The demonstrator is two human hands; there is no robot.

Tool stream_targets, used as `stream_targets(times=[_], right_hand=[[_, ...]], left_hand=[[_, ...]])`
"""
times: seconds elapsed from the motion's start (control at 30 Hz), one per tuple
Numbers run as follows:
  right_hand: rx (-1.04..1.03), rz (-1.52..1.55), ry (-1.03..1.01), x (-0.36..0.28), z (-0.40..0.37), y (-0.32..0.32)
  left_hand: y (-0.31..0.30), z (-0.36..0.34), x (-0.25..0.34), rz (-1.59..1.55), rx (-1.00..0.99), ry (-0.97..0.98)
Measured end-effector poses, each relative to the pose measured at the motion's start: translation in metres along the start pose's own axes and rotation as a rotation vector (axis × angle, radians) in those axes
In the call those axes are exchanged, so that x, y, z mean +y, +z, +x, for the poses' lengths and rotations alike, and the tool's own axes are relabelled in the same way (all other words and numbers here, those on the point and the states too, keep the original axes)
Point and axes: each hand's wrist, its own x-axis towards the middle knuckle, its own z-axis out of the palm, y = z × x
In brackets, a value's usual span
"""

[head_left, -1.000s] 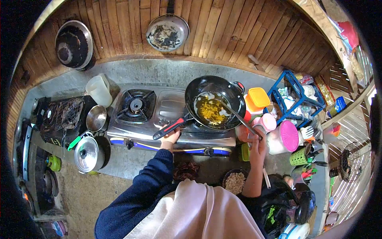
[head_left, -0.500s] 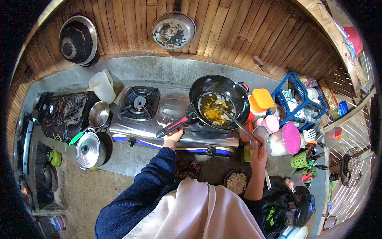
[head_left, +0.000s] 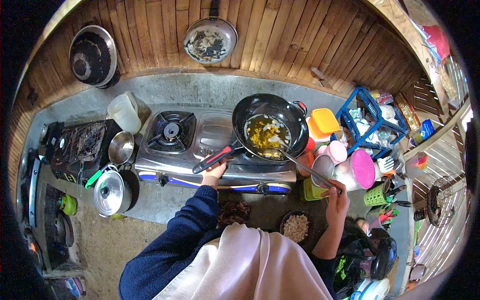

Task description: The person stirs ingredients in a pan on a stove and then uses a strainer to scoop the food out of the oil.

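My left hand (head_left: 214,173) is closed around the black-and-red handle of a black wok (head_left: 296,131), which sits on the right burner of a gas stove. Yellow oil with bits of pale and yellowish food (head_left: 267,132) lies in the wok's bottom. In my right hand (head_left: 337,201) is the handle of a long metal spatula (head_left: 305,167), slanting over the wok's near right rim. Its head dips into the oil near that side, and its exact shape is hard to make out. Below the stove, close to my right forearm, stands a bowl of pale crumbly food (head_left: 296,227).
The stove's left burner (head_left: 171,131) holds no pot. Left of it are a lidded pot (head_left: 111,191), a small metal bowl (head_left: 121,147) and a black grill (head_left: 82,150). Right of the wok stand an orange-lidded container (head_left: 325,121), a pink-lidded tub (head_left: 362,169) and a blue rack (head_left: 372,120).
The spatula's head has moved from the middle of the oil toward the wok's near side. My right hand has moved down and to the right; my left hand keeps its grip.
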Motion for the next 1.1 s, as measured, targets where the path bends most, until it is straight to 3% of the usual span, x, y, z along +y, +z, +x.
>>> stream_targets(times=[0.5, 0.77, 0.9, 1.1], right_hand=[[0.011, -0.043, 0.0, 0.017, 0.003, 0.016], [0.002, 0.14, -0.024, 0.021, 0.019, 0.046], [-0.023, 0.064, 0.028, 0.013, 0.031, 0.056], [0.114, 0.221, -0.129, 0.034, 0.057, 0.088]], left_hand=[[-0.009, 0.001, 0.007, 0.035, -0.027, -0.016], [-0.007, 0.003, 0.003, 0.023, 0.036, 0.078], [-0.009, 0.003, 0.005, 0.048, 0.055, 0.092], [-0.017, 0.004, 0.01, 0.101, 0.077, 0.111]])
